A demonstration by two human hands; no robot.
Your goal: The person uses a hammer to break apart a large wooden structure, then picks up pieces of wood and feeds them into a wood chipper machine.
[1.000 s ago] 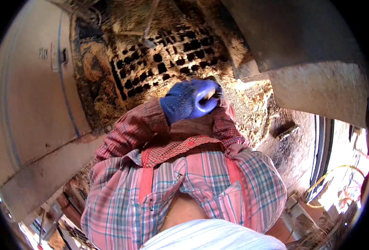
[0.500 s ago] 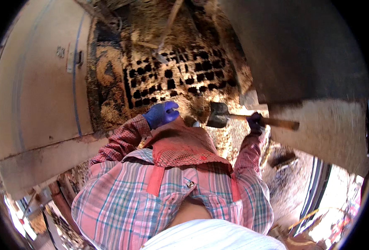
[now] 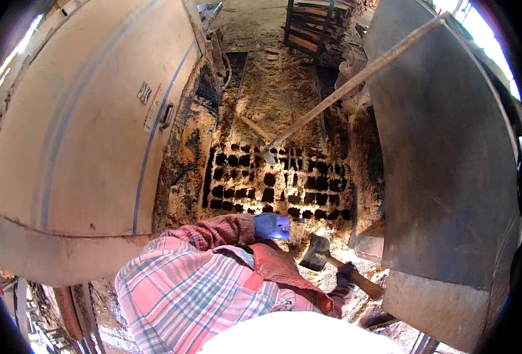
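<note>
My left hand (image 3: 271,226) wears a blue glove and hovers, fingers curled with nothing seen in it, over the near edge of a sawdust-caked metal grate (image 3: 272,183) with dark square holes. My right hand (image 3: 346,275), in a dark glove, grips the wooden handle of a hammer (image 3: 317,252) low at the right. Its dark metal head points toward the left hand, just above the sawdust-covered ground. My plaid sleeves and a red cloth fill the bottom centre.
A large cream curved machine housing (image 3: 90,141) rises on the left, and a dark metal panel (image 3: 450,153) on the right. A long wooden pole (image 3: 355,82) leans from the upper right down onto the grate. Stacked wood (image 3: 320,26) lies at the far end.
The view has tilted up, showing more of the grate and the pole. My hands have dropped lower in the picture and spread apart; the hammer has sunk toward the ground.
</note>
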